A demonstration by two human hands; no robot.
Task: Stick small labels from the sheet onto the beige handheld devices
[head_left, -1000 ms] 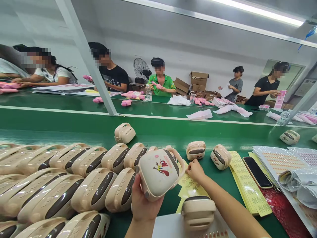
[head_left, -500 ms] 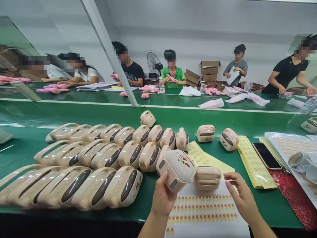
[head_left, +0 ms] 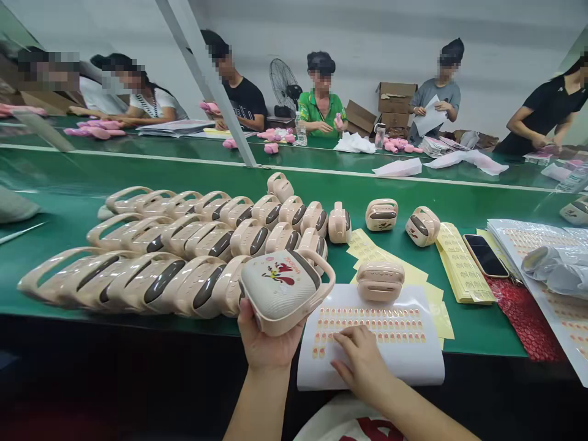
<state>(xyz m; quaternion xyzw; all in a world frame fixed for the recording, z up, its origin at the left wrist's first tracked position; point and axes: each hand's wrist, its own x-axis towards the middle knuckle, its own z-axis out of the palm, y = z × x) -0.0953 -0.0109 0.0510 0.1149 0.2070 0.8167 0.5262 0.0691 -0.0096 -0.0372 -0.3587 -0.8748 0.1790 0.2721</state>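
My left hand (head_left: 271,340) grips a beige portable speaker (head_left: 278,291) from below, with its printed cartoon front turned up and its handle toward the right. Beneath my right hand (head_left: 361,361) lies a white sheet of small orange-and-yellow stickers (head_left: 390,367). The fingertips are at the lower sticker rows, thumb and forefinger apart, and nothing shows between them. Another beige speaker (head_left: 380,283) stands on the sheet's far edge. Several rows of similar speakers (head_left: 168,278) fill the table to the left.
Yellow label sheets (head_left: 434,288) lie beside the sticker sheet. Farther right are a folded yellow label strip (head_left: 462,263), a phone (head_left: 486,256), red wrapping (head_left: 528,318) and more sticker sheets (head_left: 509,236). Across the green bench, several people work among pink plush pieces (head_left: 94,128).
The held speaker has moved left and turned so its printed front and handle show. My right hand has come down-left from beside the standing speaker onto the sticker sheet. The view has tilted.
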